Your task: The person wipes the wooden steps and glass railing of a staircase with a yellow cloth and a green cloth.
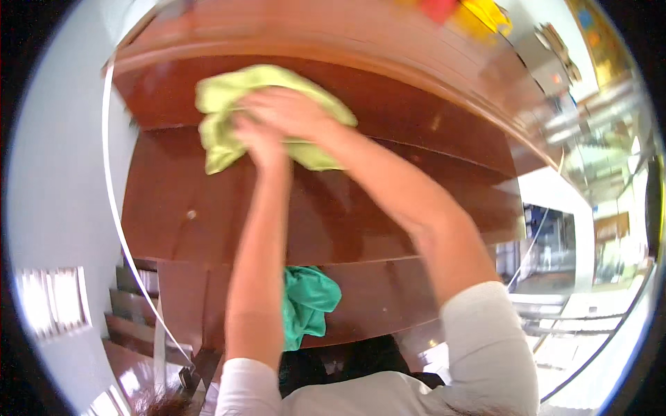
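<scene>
Head view: a crumpled yellow-green cloth (220, 93) is on the shiny brown table (388, 208), toward the far edge and left of the middle. The left hand (257, 141) and the right hand (288, 112) are on top of it, close together. They are blurry, so I cannot tell if either grip pinches it. A green cloth (312, 298) is by the near edge, beside the left forearm (255, 284).

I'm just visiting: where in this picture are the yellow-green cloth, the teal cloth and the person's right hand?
Yellow-green cloth (218, 132): head view, on its left part.
Teal cloth (311, 301): head view, middle of its visible part.
Right hand (288, 112): head view, back of the hand.
</scene>
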A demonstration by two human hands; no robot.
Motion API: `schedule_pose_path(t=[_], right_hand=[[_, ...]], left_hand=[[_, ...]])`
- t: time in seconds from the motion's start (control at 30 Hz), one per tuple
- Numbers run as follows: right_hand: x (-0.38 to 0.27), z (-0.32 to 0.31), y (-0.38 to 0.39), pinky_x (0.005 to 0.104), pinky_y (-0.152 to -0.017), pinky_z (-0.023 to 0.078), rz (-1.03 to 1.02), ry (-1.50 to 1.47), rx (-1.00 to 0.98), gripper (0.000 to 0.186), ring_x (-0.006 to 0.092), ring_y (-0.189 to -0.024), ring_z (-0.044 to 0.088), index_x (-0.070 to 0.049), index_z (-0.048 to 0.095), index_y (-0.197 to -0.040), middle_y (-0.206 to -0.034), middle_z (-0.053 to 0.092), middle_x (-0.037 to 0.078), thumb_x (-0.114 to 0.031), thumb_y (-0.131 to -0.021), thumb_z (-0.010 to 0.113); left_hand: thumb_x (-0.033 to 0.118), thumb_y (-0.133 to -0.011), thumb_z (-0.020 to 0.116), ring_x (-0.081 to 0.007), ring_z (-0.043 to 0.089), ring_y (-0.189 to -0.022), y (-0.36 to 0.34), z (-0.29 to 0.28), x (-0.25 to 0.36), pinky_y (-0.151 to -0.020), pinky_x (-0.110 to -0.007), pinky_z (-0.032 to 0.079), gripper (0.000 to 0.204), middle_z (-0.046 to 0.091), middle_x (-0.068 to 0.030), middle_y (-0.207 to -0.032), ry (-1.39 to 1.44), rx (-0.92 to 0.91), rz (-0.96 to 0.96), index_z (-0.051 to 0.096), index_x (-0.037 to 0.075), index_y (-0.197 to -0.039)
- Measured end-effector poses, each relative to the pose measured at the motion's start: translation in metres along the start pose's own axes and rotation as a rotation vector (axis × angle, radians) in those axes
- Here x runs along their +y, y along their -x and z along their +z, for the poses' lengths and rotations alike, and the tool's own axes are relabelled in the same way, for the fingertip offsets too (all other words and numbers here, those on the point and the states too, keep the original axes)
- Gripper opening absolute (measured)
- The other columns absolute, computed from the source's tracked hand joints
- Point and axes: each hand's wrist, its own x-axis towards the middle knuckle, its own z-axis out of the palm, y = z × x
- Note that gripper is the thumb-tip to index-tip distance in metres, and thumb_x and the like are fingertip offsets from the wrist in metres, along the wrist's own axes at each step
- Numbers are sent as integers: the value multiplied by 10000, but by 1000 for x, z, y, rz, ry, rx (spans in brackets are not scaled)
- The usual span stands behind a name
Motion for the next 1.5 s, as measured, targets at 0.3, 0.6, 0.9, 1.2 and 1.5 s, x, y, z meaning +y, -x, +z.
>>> schedule_pose_path(t=[0.3,0.6,0.9,1.2,1.5], right_hand=[[28,-56,85,303,-865,498,118,167,145,316,147,-1036,618,-144,612,-1153,-1146,639,22,-233,-872,498],[91,-148,345,387,-949,434,620,596,216,373,265,-1103,548,-138,595,-1176,-1178,563,71,-223,-817,539],[129,-185,451,499,-1015,358,972,411,765,412,459,-1157,423,-5,511,-1225,-1241,424,273,-102,-830,576],[236,-221,517,467,-1111,249,842,-476,1606,556,351,-1297,307,-106,269,-1421,-1427,302,159,-337,-948,447],[258,-246,588,426,-935,321,1599,544,528,371,294,-1069,372,-140,365,-1154,-1163,367,98,-336,-878,517]], left_hand=[[117,-904,546,-420,443,-1106,67,86,-3,-925,-493,406,465,320,-274,-1242,-1008,-58,748,340,-67,-1279],[172,-826,581,-516,330,-1241,223,222,-98,-1027,-636,209,540,381,-315,-1344,-1377,-684,1191,414,-12,-1306],[127,-852,504,-290,468,-1231,311,327,-137,-1033,-437,358,413,574,-118,-1228,-1283,-1318,1271,520,43,-1256],[127,-922,514,-269,630,-1044,327,411,-8,-912,-342,484,263,661,-128,-1108,-1161,-1402,1026,625,100,-1159],[389,-994,357,-359,224,-1402,162,359,12,-1133,-481,181,536,230,-189,-1519,-1495,-1033,1412,366,91,-1439]])
